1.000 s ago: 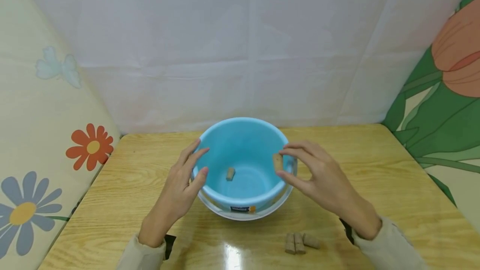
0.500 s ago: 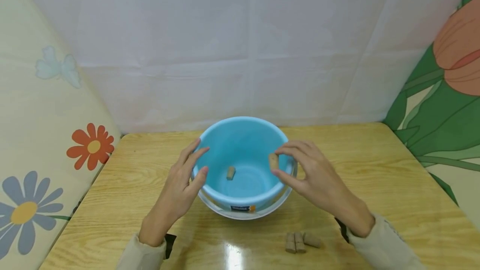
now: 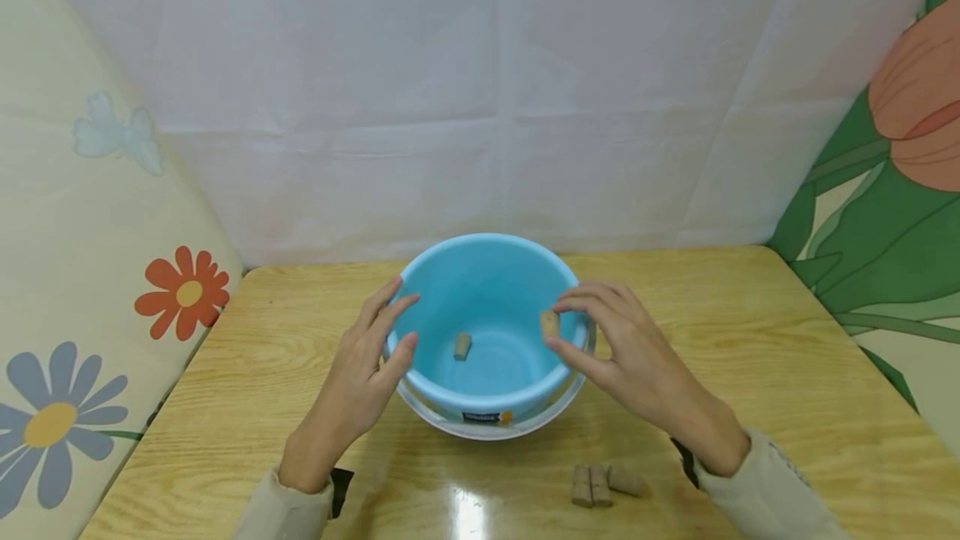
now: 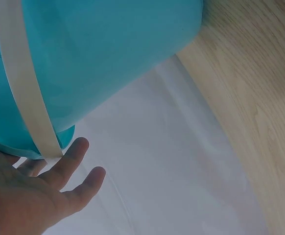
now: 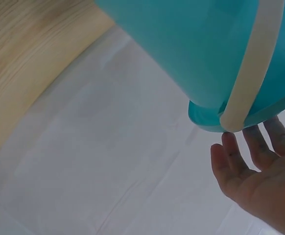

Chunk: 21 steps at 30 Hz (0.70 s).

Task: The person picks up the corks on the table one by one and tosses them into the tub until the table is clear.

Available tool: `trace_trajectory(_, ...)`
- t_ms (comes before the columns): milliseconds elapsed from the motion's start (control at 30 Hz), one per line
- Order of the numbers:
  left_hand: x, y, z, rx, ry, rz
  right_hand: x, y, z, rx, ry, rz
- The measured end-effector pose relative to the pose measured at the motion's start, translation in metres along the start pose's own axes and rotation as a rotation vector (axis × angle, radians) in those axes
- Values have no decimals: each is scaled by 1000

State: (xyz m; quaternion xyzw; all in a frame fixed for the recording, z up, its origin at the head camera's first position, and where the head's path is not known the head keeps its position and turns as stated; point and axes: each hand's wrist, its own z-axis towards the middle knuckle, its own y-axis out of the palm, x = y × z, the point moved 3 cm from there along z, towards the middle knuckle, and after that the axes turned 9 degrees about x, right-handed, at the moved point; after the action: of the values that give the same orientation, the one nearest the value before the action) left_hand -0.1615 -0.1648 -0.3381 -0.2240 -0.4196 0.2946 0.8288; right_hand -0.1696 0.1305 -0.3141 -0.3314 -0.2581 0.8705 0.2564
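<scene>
A light-blue bucket (image 3: 487,273) stands on the table, with a pale handle (image 3: 491,433) hanging down around its front. My left hand (image 3: 363,361) rests at the bucket's left rim, fingers spread, with the thumb reaching over the edge. In the left wrist view, fingertips (image 4: 79,147) show outside the rim by the handle's end. Over the right side of the bucket's mouth, my right hand (image 3: 630,348) pinches a cork (image 3: 550,324) between thumb and fingertips. Its other fingers lie near the rim in the right wrist view. Another cork (image 3: 462,347) lies inside the bucket.
Three corks (image 3: 602,485) lie on the wooden table (image 3: 300,307) in front of the bucket, to the right; two are side by side and one slants. A white sheet (image 3: 375,107) hangs behind. Flower-printed cloths (image 3: 90,215) border both sides.
The right hand has shifted slightly left with the pinched cork, further in over the bucket's mouth. The left hand and the bucket stay where they were.
</scene>
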Motion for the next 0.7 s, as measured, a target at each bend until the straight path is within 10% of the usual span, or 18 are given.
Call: trace_trajectory(700, 1, 0, 0, 11, 11, 3, -2, -14, -8, 117, -90, -78)
